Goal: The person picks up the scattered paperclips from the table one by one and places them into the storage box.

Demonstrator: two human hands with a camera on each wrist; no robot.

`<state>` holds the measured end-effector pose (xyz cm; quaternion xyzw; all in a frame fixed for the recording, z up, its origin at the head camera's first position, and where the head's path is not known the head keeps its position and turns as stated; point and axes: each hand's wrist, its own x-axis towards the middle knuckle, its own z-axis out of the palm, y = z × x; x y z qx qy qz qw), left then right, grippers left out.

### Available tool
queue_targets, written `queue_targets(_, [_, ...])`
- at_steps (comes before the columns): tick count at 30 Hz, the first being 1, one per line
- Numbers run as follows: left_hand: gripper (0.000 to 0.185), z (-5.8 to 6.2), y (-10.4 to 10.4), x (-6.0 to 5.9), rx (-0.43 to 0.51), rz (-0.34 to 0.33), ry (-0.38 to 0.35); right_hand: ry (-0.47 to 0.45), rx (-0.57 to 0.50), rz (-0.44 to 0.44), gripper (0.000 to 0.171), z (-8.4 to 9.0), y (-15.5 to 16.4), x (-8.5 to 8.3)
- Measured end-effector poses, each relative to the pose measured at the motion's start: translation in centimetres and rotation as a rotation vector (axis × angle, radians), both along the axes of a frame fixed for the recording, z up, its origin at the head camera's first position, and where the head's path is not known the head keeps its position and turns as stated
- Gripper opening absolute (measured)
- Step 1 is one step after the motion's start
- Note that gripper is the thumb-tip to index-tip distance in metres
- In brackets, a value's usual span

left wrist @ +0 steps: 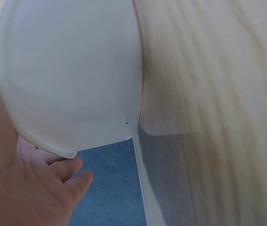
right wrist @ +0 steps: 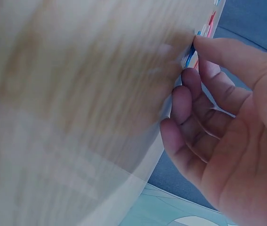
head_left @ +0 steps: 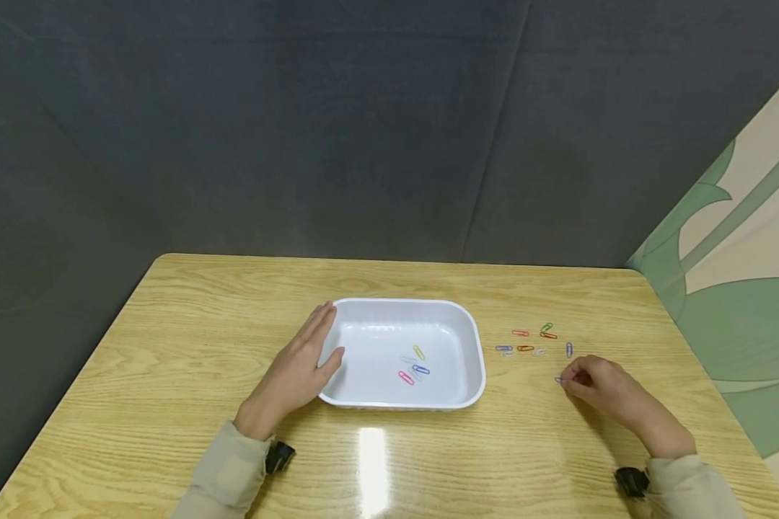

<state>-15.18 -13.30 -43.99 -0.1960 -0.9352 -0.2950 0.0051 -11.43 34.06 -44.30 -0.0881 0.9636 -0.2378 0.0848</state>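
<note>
While the left hand [head_left: 298, 371] lies flat against the tray [head_left: 470, 339] at frame centre, the right hand [head_left: 606, 393] pinches a blue clip [head_left: 559, 379].

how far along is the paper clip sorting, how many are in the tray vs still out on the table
About four paper clips already lie in the white tray. The left hand rests flat against the tray's left rim. The right hand pinches at a blue clip on the wooden table. Roughly seven loose clips remain beside the tray, so it looks under halfway.
</note>
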Motion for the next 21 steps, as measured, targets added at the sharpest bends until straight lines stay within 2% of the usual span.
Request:
queue_targets(6, [0.067, 0.01, -0.01, 0.02, 0.001, 0.001, -0.002, 0.044, 0.040, -0.015, 0.004, -0.02, -0.16, 0.05])
queue_targets(11, [0.067, 0.07, -0.01, 0.02, -0.002, 0.004, -0.009, 0.005, 0.040, -0.028, 0.005, 0.07, -0.14, -0.04])
queue_targets(16, [0.067, 0.07, 0.02, 0.00, -0.002, 0.005, -0.011, -0.034, 0.020, 0.016, 0.006, 0.16, 0.01, -0.21])
queue_targets(21, [0.067, 0.10, 0.05, 0.00, -0.006, 0.001, -0.011, -0.015, 0.013, 0.056, 0.006, -0.01, -0.04, -0.21])
